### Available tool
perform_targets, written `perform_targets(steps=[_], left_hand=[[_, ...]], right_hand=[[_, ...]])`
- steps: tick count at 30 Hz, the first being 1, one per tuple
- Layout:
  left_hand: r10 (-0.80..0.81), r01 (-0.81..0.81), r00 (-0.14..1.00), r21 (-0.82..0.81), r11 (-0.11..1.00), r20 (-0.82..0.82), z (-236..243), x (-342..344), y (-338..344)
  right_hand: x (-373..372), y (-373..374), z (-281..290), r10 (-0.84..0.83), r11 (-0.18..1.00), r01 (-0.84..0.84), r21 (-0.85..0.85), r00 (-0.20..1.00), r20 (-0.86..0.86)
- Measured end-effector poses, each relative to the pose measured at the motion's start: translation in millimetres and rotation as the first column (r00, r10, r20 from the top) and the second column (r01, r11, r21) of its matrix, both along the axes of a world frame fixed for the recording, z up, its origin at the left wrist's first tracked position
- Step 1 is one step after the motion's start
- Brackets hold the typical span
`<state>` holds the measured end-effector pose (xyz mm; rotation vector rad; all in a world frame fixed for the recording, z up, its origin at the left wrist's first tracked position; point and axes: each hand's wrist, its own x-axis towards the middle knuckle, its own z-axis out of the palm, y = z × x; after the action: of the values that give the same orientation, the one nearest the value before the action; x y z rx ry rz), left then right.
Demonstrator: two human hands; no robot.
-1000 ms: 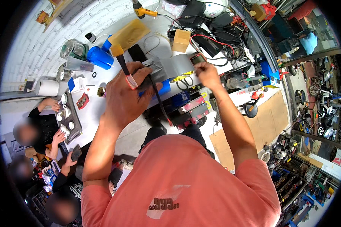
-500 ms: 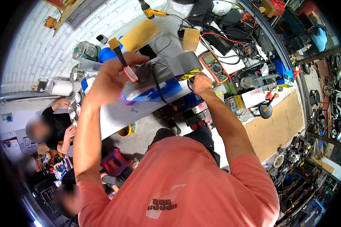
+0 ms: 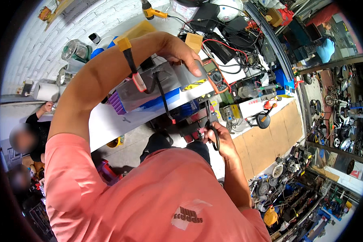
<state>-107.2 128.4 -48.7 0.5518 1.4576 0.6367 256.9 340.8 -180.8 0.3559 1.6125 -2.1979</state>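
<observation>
My left hand (image 3: pixel 180 51) reaches over the far side of a grey-taped pack and grips a roll of grey tape (image 3: pixel 192 76); its thumb presses on the roll, and some fingers are hidden behind. The tape joins the grey-taped pack (image 3: pixel 149 86), which has purple cylinders (image 3: pixel 116 104) at its left end and blue sheeting below. From the pack come a black cable with a yellow connector (image 3: pixel 124 43) and a thinner black cable (image 3: pixel 164 99) with a red tip. Close to my body, my right hand (image 3: pixel 224 139) holds black-handled scissors (image 3: pixel 209 115), blades pointing away from me.
A multimeter (image 3: pixel 216 76) lies right of the tape roll. Behind it are a small cardboard box (image 3: pixel 194 42) and tangled cables. A yellow hot-air tool (image 3: pixel 153 13) stands at the back, a glass jar (image 3: pixel 74 50) at the left. One wrench (image 3: pixel 126 119) lies near the table's front edge.
My left hand has moved right, from near the yellow connector to the tape roll. My right hand has left the roll, come back toward my body and now holds scissors.
</observation>
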Motion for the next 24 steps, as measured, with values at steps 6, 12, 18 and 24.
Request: perform_targets(steps=[6,12,18,24], left_hand=[[0.075,-0.096,0.991,0.201,0.975,0.111,-10,-1,-4],[0.167,-0.203,0.979,0.578,0.790,0.116,23,15,-10],[0.170,-0.190,0.980,0.695,0.694,0.098,32,21,-18],[0.242,-0.128,0.970,0.763,0.634,-0.038,26,23,-22]], right_hand=[[-7,-29,66,0.081,0.989,-0.063,0.133,0.987,-0.135],[-31,-41,91,0.172,0.888,-0.071,0.454,0.967,-0.186],[-53,-51,125,0.271,0.540,0.127,0.832,0.910,-0.314],[-70,-63,163,0.331,0.312,0.128,0.941,0.914,-0.234]])
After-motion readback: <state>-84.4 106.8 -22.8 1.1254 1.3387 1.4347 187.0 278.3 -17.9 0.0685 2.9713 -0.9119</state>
